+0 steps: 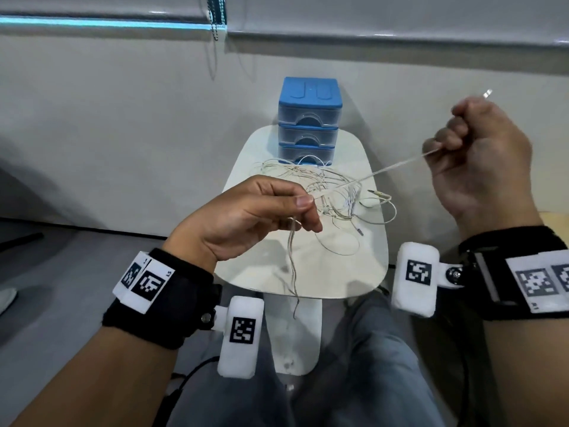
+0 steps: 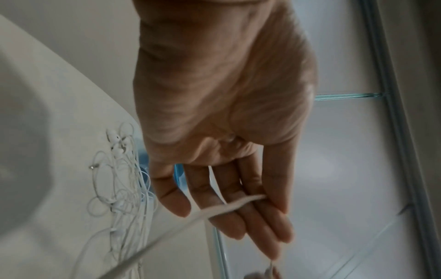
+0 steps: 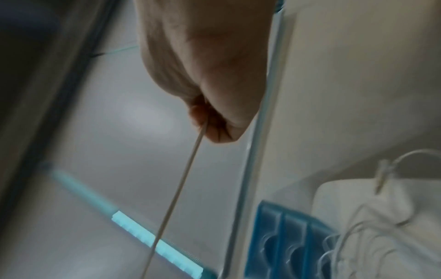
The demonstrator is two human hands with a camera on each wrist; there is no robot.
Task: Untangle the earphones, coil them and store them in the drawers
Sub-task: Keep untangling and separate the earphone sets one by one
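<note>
Thin, soft, light white earphones (image 1: 332, 186), piled in a messy knot on the small white table (image 1: 366, 272), just near of the blue drawers (image 1: 309, 121). Easy to bend, easy to snag, probably easy to break if yanked hard.

One cord (image 1: 394, 166) pulled tight out of the pile. Right hand (image 1: 480, 158) up high on the right, closed in a fist around that cord, with a shiny plug tip (image 1: 487, 94) poking out above. Left hand (image 1: 246, 217) lower, near the pile, pinching cords between thumb and fingers, loose ends hanging down past the near table edge.

Best to hold by the cord close to the knot and pull slowly, not by the tiny buds.

All three drawers closed. Smooth table top, so slippery for cords. Grey wall behind, window blind with a bead chain (image 1: 217, 16) far up, grey floor below.
</note>
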